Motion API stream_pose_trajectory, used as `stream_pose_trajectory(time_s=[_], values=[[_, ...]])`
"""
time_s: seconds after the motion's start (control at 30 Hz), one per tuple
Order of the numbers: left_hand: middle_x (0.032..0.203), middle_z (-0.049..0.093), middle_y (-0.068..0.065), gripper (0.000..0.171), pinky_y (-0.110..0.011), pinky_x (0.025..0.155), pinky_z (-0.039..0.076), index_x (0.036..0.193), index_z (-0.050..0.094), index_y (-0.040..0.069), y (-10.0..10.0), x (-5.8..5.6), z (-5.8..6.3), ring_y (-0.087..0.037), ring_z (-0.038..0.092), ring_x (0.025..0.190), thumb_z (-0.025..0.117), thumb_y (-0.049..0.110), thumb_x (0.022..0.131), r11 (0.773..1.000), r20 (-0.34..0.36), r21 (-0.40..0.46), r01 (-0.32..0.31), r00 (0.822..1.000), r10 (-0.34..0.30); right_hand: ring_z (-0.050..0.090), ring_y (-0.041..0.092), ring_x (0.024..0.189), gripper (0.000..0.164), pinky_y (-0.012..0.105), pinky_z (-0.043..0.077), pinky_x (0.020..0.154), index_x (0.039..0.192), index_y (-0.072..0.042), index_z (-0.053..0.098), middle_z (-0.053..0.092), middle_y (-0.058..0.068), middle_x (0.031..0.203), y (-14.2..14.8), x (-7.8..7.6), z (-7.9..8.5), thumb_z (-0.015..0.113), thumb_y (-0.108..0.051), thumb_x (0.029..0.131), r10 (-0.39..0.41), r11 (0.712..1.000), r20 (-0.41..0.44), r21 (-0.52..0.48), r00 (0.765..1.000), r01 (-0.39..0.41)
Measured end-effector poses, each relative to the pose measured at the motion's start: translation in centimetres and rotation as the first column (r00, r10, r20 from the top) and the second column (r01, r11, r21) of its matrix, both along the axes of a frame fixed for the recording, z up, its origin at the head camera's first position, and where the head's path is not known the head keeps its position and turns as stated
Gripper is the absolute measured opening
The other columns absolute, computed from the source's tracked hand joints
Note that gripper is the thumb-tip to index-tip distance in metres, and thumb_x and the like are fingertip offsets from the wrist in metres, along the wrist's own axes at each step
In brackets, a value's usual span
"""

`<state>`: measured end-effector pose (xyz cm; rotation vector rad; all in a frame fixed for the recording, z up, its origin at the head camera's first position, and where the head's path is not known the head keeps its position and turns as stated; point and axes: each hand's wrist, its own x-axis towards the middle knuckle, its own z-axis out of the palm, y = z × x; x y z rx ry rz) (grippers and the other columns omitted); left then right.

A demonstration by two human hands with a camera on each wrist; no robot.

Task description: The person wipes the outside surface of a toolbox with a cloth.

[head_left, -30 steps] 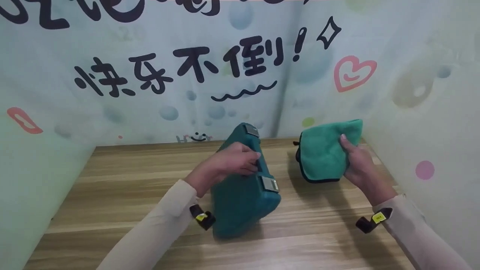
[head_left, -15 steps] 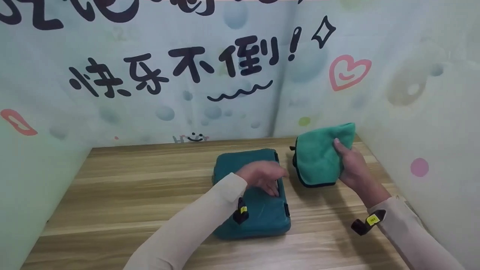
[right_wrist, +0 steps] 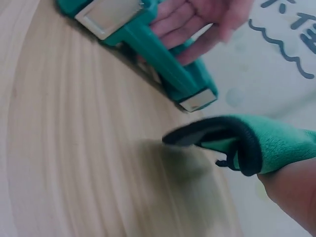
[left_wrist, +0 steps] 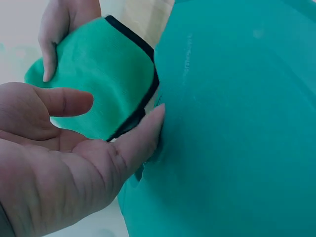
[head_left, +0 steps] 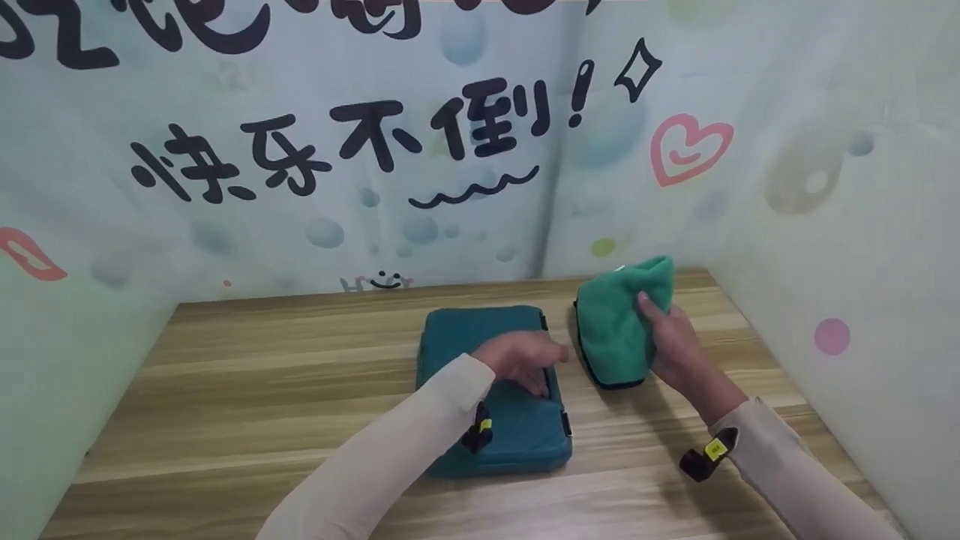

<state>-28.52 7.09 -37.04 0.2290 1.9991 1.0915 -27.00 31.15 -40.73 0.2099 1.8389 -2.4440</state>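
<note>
A teal hard toolbox (head_left: 519, 431) lies flat on the wooden tabletop, its handle side facing right. My left hand (head_left: 521, 356) is over that side with relaxed fingers, some reaching down by the handle (right_wrist: 160, 57), as the right wrist view shows. In the left wrist view its thumb and fingers stand apart beside the box. My right hand (head_left: 675, 349) grips a folded green cloth (head_left: 615, 330) with dark trim, thumb on the near face. The cloth is held up to the right of the box, its shadow on the wood. Part of that hand is hidden behind the cloth.
The wooden tabletop (head_left: 262, 390) ends at a printed fabric backdrop (head_left: 375, 217) behind and pale side walls. Two metal latches, one of them a silver latch (right_wrist: 108, 17), sit at the ends of the box's handle side.
The toolbox has gone from tilted up in my left hand to lying flat; the left fingers have loosened from the handle. My right hand has brought the cloth slightly left, toward the box.
</note>
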Motion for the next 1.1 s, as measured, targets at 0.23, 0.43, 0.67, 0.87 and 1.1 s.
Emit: stream_pose_trajectory(time_s=[0.23, 0.43, 0.67, 0.87, 1.1], values=[[0.126, 0.059, -0.016, 0.059, -0.04, 0.094, 0.052, 0.15, 0.04, -0.002, -1.7, 1.9, 0.4, -0.028, 0.065, 0.105, 0.06, 0.027, 0.103, 0.992, -0.249, -0.06, 0.115, 0.96, -0.126, 0.036, 0.027, 0.135, 0.061, 0.044, 0.027, 0.114, 0.154, -0.005, 0.025, 0.037, 0.014, 0.147, -2.6, -1.3, -1.6, 0.049, -0.037, 0.109, 0.002, 1.0, -0.01, 0.009, 1.0, -0.002], [0.149, 0.05, -0.009, 0.074, -0.047, 0.11, 0.037, 0.154, 0.043, 0.014, -6.6, 4.8, 1.1, -0.027, 0.045, 0.136, 0.072, 0.045, 0.094, 0.914, -0.499, -0.356, 0.195, 0.787, -0.362, 0.036, 0.031, 0.136, 0.058, 0.05, 0.027, 0.114, 0.156, -0.004, 0.027, 0.038, 0.017, 0.149, -4.8, -2.1, -3.4, 0.049, -0.031, 0.109, 0.075, 0.997, -0.006, 0.037, 0.997, -0.074], [0.168, 0.002, -0.017, 0.113, -0.067, 0.112, 0.019, 0.163, 0.024, 0.022, -11.9, 6.3, -0.9, -0.052, -0.007, 0.147, 0.086, 0.055, 0.076, 0.871, -0.469, -0.464, 0.16, 0.79, -0.395, 0.04, 0.03, 0.13, 0.053, 0.048, 0.027, 0.112, 0.151, -0.004, 0.036, 0.044, 0.016, 0.143, -6.7, -2.9, -4.8, 0.055, -0.022, 0.105, 0.074, 0.986, -0.034, 0.155, 0.997, -0.067], [0.167, -0.007, -0.02, 0.119, -0.066, 0.107, 0.03, 0.164, 0.02, 0.019, -12.3, 6.7, -3.0, -0.056, -0.015, 0.143, 0.087, 0.057, 0.074, 0.884, -0.513, -0.435, 0.173, 0.759, -0.401, 0.045, 0.03, 0.121, 0.053, 0.047, 0.033, 0.107, 0.143, -0.001, 0.041, 0.048, 0.015, 0.133, -8.2, -4.0, -5.1, 0.062, -0.021, 0.099, 0.066, 0.963, -0.034, 0.263, 0.997, -0.055], [0.167, -0.006, -0.019, 0.119, -0.067, 0.109, 0.025, 0.164, 0.021, 0.02, -11.3, 5.8, -3.5, -0.057, -0.014, 0.143, 0.086, 0.061, 0.073, 0.886, -0.553, -0.45, 0.107, 0.746, -0.371, 0.044, 0.03, 0.119, 0.043, 0.047, 0.032, 0.105, 0.14, 0.002, 0.043, 0.048, 0.015, 0.13, -8.2, -6.2, -5.2, 0.052, -0.019, 0.103, 0.091, 0.935, -0.047, 0.347, 0.995, -0.069]])
